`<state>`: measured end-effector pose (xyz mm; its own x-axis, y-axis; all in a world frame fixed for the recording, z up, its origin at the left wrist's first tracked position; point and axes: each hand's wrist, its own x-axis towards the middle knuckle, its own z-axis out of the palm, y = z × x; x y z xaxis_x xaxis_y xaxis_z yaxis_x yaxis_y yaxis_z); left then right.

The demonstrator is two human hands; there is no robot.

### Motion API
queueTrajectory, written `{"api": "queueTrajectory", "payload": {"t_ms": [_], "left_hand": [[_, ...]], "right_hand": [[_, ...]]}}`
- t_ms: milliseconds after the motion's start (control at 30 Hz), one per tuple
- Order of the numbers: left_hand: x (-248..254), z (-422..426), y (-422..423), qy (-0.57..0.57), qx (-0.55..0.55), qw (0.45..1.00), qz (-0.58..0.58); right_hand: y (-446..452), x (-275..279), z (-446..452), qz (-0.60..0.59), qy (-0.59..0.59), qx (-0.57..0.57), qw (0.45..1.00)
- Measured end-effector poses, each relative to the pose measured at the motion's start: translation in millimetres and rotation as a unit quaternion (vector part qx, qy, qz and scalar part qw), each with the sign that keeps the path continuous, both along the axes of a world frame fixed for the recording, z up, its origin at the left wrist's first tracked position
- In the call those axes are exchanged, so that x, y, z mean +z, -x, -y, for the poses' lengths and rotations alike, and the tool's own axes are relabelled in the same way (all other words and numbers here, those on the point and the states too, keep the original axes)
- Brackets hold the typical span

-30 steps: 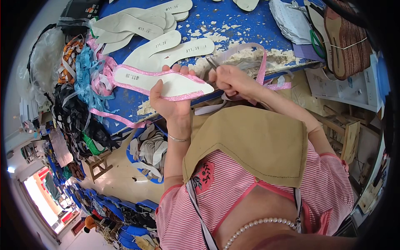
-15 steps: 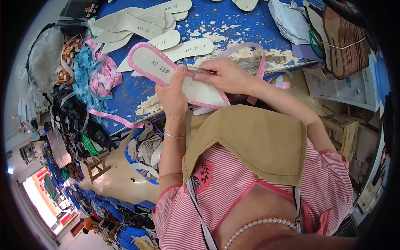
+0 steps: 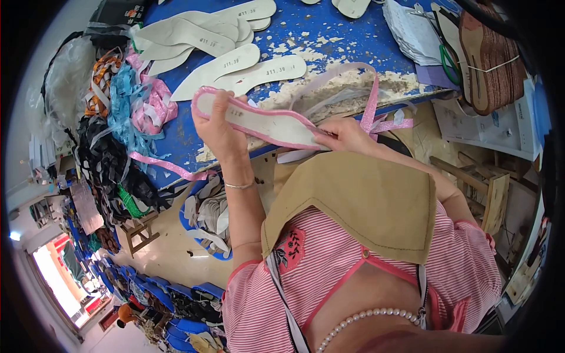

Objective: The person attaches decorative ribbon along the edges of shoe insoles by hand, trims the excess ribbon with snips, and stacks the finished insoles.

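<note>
A pale insole (image 3: 265, 125) edged with pink glitter trim is held tilted over the table's front edge. My left hand (image 3: 223, 129) is closed round its rounded end, thumb on the pale face. At the pointed end, my right hand (image 3: 348, 136) pinches the insole between thumb and fingers. A thin dark sliver shows by those fingertips, too small to name. Beside the right hand, a pink glitter strip (image 3: 371, 103) loops up over the tabletop. Several plain insoles (image 3: 276, 69) stamped with numbers lie just beyond the hands.
The blue worktable (image 3: 329, 17) has a worn, flaking front edge. Bundled brown soles (image 3: 497, 65), green-handled scissors (image 3: 450, 65) and papers (image 3: 409, 29) sit at right. Coloured strips (image 3: 120, 94) hang at left. Below is a blue basket (image 3: 188, 220) of offcuts; a wooden stool (image 3: 494, 194) stands right.
My right hand has moved from the insole's middle, where it held a slim metal tool, to its pointed end. My left hand has shifted toward the rounded end, and the insole has tilted.
</note>
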<state>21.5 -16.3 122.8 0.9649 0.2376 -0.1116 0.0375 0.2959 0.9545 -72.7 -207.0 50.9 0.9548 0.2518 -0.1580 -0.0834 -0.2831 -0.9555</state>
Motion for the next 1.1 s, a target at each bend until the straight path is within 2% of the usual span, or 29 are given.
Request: {"api": "queueTrajectory", "payload": {"t_ms": [100, 133, 167, 233, 300, 433, 467, 533, 567, 633, 700, 767, 800, 867, 900, 933, 967, 1000, 1033, 1100], "left_hand": [[-12, -14, -2, 0.043, 0.038, 0.998, -0.01], [-18, -18, -5, 0.042, 0.036, 0.998, -0.012], [-27, -22, -9, 0.131, -0.066, 0.988, 0.052], [-42, -31, -10, 0.299, -0.259, 0.902, 0.173], [-46, -31, -11, 0.376, -0.348, 0.827, 0.231], [-31, -20, -10, 0.416, -0.382, 0.791, 0.236], [-25, -14, -3, 0.416, -0.379, 0.792, 0.236], [-6, 3, 25, 0.368, -0.204, 0.902, 0.094], [1, 11, 37, 0.336, -0.114, 0.935, 0.019], [-4, 8, 43, 0.3, -0.051, 0.951, -0.052], [-8, -7, 42, 0.304, -0.075, 0.949, -0.044], [6, -15, 38, 0.327, -0.135, 0.935, 0.018], [21, -21, 35, 0.23, -0.135, 0.961, 0.068], [33, -40, 27, 0.07, -0.099, 0.977, 0.178], [34, -50, 19, -0.198, -0.085, 0.952, 0.219], [34, -59, 9, -0.452, -0.064, 0.856, 0.242], [21, -68, -4, -0.524, -0.074, 0.797, 0.292], [0, -77, -16, -0.589, -0.082, 0.729, 0.338], [-18, -88, -24, -0.59, -0.083, 0.729, 0.337], [-39, -98, -35, -0.659, -0.197, 0.665, 0.292]], "right_hand": [[10, -6, 10, 0.004, 0.003, 0.094, 0.996], [9, -6, 9, 0.002, 0.002, 0.093, 0.996], [5, -3, 8, -0.029, -0.043, 0.065, 0.997], [0, 3, 3, -0.096, -0.133, 0.012, 0.986], [-3, 5, -4, -0.127, -0.176, -0.017, 0.976], [-7, 8, -23, -0.287, -0.295, -0.01, 0.911], [-6, 8, -24, -0.29, -0.294, -0.008, 0.911], [-5, 11, -21, -0.263, -0.304, -0.023, 0.915], [-5, 12, -19, -0.248, -0.309, -0.034, 0.918], [-4, 17, -17, -0.237, -0.311, -0.045, 0.919], [-6, 24, -18, -0.17, -0.251, -0.026, 0.953], [-11, 28, -20, -0.096, -0.191, -0.008, 0.977], [-13, 27, -20, -0.098, -0.192, -0.01, 0.976], [-27, 22, -14, 0.102, -0.048, -0.026, 0.993], [-36, 20, -10, 0.203, 0.025, -0.032, 0.978], [-41, 18, -9, 0.254, 0.06, -0.033, 0.965], [-45, 16, -8, 0.304, 0.095, -0.037, 0.947], [-49, 10, -8, 0.301, 0.117, -0.037, 0.946], [-50, 2, -8, 0.295, 0.138, -0.04, 0.945], [-53, -5, -8, 0.284, 0.183, -0.044, 0.94]]}}
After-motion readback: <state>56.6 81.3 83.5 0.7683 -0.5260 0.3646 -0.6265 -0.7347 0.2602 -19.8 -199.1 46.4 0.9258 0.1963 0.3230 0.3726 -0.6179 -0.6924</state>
